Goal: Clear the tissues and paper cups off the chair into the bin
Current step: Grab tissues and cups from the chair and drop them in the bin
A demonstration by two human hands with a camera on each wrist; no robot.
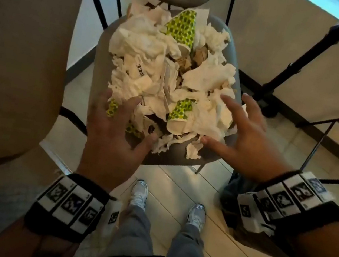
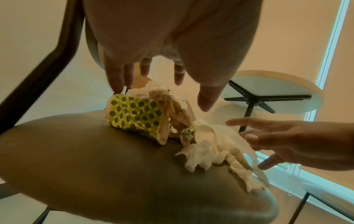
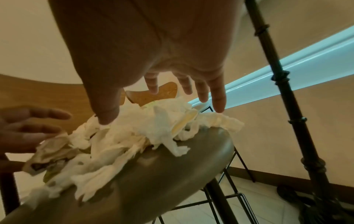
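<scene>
A heap of crumpled tissues [image 1: 147,41] and spotted paper cups [image 1: 182,28] lies on the chair [image 1: 233,47] seat. The left hand [image 1: 117,128] and right hand [image 1: 244,132] flank its near edge, fingers spread and relaxed, grasping nothing, fingertips just touching the tissues.

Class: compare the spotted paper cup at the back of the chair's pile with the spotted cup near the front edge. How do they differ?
The back cup lies on top of the tissues, most of its side showing; the front cup is half buried in them. The back cup looks flattened; the front cup's round mouth stays open, facing the person. The back cup lies far from both hands; the front cup lies between the left hand and right hand. Both share yellow-green paper with dark dots.
</scene>
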